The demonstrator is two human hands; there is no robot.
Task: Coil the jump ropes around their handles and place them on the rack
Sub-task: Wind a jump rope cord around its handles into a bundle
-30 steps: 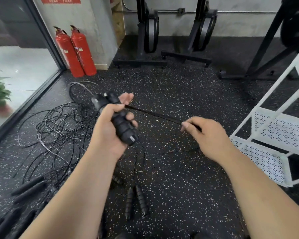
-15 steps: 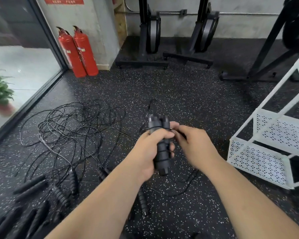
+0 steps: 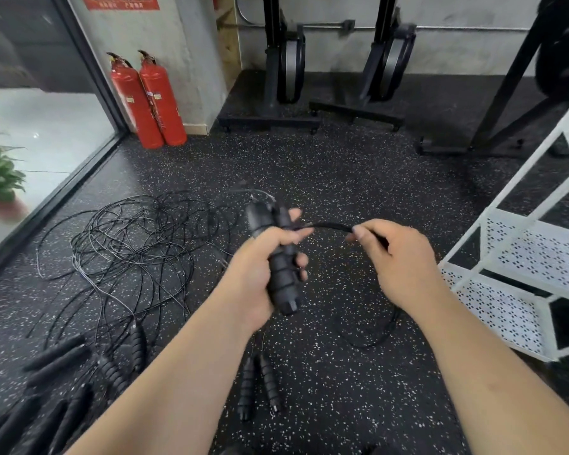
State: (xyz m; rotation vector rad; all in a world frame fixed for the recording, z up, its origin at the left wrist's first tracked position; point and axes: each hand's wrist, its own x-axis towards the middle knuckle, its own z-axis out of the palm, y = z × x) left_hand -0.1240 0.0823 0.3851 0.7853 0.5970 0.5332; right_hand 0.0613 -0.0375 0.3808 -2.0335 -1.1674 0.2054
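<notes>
L hand [image 3: 260,267] hides handles [image 3: 281,274]; rope [image 3: 329,226] blurred near R hand [image 3: 398,257].

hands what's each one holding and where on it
Left hand grips two black ribbed jump-rope handles mid-length; right hand pinches the thin black cord beside them.

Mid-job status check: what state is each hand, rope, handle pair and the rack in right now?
left hand: grips the held handles, upright.
held handles: together, off the floor.
right hand: pinches the rope.
rope: pulled from handles to right hand, slack looping on floor.
tangled ropes: uncoiled on the floor.
floor handles: lying side by side.
rack: standing at right, untouched.
</notes>
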